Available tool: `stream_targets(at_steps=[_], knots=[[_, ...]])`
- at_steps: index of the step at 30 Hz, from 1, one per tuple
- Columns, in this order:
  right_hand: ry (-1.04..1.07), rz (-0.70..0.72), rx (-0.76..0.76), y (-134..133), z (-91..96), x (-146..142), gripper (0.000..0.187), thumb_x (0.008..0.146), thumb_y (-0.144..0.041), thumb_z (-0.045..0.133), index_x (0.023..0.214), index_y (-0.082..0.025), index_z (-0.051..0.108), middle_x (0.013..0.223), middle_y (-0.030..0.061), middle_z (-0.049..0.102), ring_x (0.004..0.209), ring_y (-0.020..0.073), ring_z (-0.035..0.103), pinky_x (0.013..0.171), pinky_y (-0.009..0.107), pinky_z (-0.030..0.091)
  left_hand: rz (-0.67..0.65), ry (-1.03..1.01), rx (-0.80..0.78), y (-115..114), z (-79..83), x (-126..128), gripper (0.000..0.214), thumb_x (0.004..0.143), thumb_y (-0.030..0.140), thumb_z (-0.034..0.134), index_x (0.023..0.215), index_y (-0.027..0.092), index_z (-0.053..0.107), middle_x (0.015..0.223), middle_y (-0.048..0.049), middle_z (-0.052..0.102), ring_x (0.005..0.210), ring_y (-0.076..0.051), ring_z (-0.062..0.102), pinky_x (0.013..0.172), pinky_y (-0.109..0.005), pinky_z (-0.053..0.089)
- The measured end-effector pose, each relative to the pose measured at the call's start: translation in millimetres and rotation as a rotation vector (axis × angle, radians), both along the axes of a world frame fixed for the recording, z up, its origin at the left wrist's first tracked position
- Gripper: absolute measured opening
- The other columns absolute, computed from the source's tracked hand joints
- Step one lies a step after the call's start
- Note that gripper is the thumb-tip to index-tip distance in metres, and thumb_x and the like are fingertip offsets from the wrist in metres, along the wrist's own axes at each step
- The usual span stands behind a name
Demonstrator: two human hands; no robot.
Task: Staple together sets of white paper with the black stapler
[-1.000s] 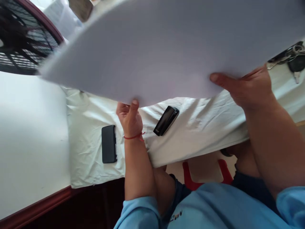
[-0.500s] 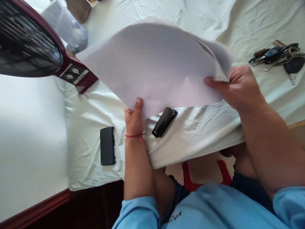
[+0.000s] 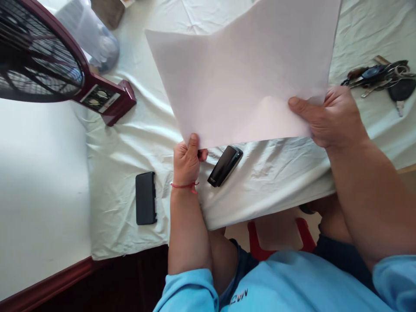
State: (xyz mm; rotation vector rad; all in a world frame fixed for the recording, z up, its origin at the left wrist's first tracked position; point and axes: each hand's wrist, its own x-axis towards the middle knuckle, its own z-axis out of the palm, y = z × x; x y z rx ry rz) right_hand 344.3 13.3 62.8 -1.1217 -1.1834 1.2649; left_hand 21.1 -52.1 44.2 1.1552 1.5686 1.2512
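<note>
White paper [image 3: 247,78] spans the space between my two hands, its face blank; whether it is one sheet or several I cannot tell. My left hand [image 3: 188,160] pinches the near left corner, thumb on top and fingers beneath. On the near right part of the paper, my right hand [image 3: 336,117] grips with its thumb on top, its other fingers partly hidden behind. Just below the paper's near edge lies a black stapler [image 3: 225,166] on the cloth, right of my left hand and touched by neither hand.
A pale cloth [image 3: 123,151] covers the table. Left of my left forearm lies a black phone [image 3: 145,198]. At the upper left are a maroon electric mosquito racket [image 3: 108,102] and a clear plastic container [image 3: 87,34]. A bunch of keys [image 3: 383,78] rests at the right.
The paper was bowed and folded over at its right side; now it is spread out flatter, reaching farther up the view. Both hands keep their grip and have shifted only slightly.
</note>
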Motion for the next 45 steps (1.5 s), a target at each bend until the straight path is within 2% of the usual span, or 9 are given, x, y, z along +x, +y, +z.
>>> stream_targets(at_steps=[3,8,16,25,30,33,35,38,45], knots=[[-0.109,-0.054,-0.068,2,1.2,8,0.035,0.079,-0.042,0.079,0.09,-0.011,0.069,0.095,0.0029,0.069,0.074,0.0068,0.064,0.069,0.02,0.056,-0.031,0.006,-0.019,-1,4.1,0,0.069,0.085,0.076,0.093,0.063,0.022,0.056,0.051,0.0054,0.044,0.049,-0.007,0.038,0.049,-0.023,0.027],[-0.21,-0.067,-0.122,3,2.7,22,0.04,0.077,-0.047,0.079,0.089,-0.01,0.07,0.084,0.0021,0.065,0.061,0.0018,0.053,0.055,0.014,0.046,-0.111,0.042,-0.165,-3,8.9,3,0.054,0.084,0.065,0.094,0.075,0.021,0.064,0.059,0.0027,0.059,0.051,-0.007,0.038,0.048,-0.023,0.026],[-0.299,-0.032,-0.125,2,-3.2,39,0.045,0.08,-0.051,0.076,0.106,-0.016,0.071,0.096,0.0015,0.068,0.074,0.0055,0.06,0.062,0.014,0.049,-0.064,0.236,-0.235,-4,5.6,5,0.043,0.079,0.053,0.091,0.101,0.019,0.078,0.063,0.001,0.071,0.051,-0.01,0.047,0.051,-0.025,0.034],[-0.3,0.023,-0.159,0,6.1,57,0.041,0.083,-0.046,0.075,0.11,-0.016,0.07,0.109,0.0041,0.069,0.085,0.0085,0.066,0.076,0.021,0.057,-0.13,0.275,-0.282,-4,6.2,8,0.024,0.086,0.038,0.083,0.101,0.019,0.082,0.07,-0.0009,0.077,0.061,-0.014,0.061,0.056,-0.025,0.039],[-0.348,0.045,-0.18,1,5.7,70,0.041,0.08,-0.049,0.077,0.103,-0.014,0.073,0.107,0.0056,0.07,0.08,0.0083,0.066,0.065,0.017,0.054,-0.102,0.293,-0.145,-10,8.7,11,0.024,0.093,0.042,0.083,0.097,0.019,0.084,0.076,-0.003,0.077,0.066,-0.015,0.065,0.064,-0.028,0.049],[-0.316,0.07,-0.186,1,9.9,72,0.036,0.081,-0.043,0.077,0.102,-0.014,0.073,0.107,0.005,0.071,0.08,0.0085,0.067,0.064,0.016,0.054,-0.128,0.361,0.038,-24,16.2,14,0.033,0.095,0.049,0.086,0.113,0.021,0.086,0.099,-0.0065,0.083,0.089,-0.019,0.074,0.079,-0.03,0.056],[-0.3,0.076,-0.19,2,13.4,72,0.033,0.081,-0.041,0.077,0.1,-0.013,0.073,0.107,0.0049,0.071,0.08,0.0087,0.067,0.066,0.016,0.055,-0.246,0.437,0.118,-36,20.7,13,0.047,0.087,0.045,0.096,0.128,0.025,0.085,0.116,-0.0065,0.084,0.106,-0.022,0.076,0.091,-0.033,0.058],[-0.299,0.066,-0.199,2,17.0,71,0.033,0.081,-0.04,0.076,0.099,-0.013,0.073,0.103,0.0053,0.071,0.079,0.0092,0.067,0.065,0.018,0.055,-0.335,0.589,0.143,-52,22.7,8,0.05,0.085,0.031,0.097,0.133,0.028,0.083,0.12,-0.0045,0.084,0.11,-0.024,0.077,0.097,-0.037,0.061],[-0.348,0.06,-0.228,2,15.3,72,0.033,0.083,-0.038,0.075,0.101,-0.011,0.073,0.105,0.0074,0.07,0.078,0.008,0.064,0.072,0.021,0.055,-0.244,0.659,0.182,-60,16.4,-3,0.037,0.096,0.023,0.084,0.132,0.026,0.089,0.125,-0.0071,0.086,0.119,-0.026,0.08,0.105,-0.041,0.065]])
